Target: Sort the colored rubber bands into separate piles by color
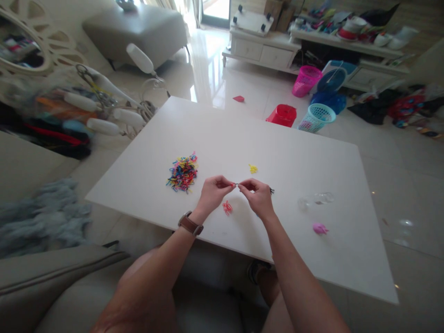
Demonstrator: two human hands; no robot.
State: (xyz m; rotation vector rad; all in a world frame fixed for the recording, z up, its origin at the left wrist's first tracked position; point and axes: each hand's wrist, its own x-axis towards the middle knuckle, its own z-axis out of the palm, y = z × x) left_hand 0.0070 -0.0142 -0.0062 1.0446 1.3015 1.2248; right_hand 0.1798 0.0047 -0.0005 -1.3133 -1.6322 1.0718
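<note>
My left hand [215,190], with a brown watch on its wrist, pinches a small red rubber band [232,184] at its fingertips. Facing it, my right hand [258,195] is closed on a thin black rubber band [237,184] that spans the short gap between the hands. Left of them lies a mixed pile of coloured rubber bands [183,173]. A small red bunch of bands [227,207] sits just below my hands, and a yellow bunch [253,169] lies beyond them. Some black bands [272,190] show partly behind my right hand.
On the white table [215,134], a clear plastic bottle [315,200] lies on its side at the right, near a pink piece [319,228]. Past the far edge stand a red bin [282,114] and a light blue basket [317,115]. A white lamp fixture [118,115] is at the left.
</note>
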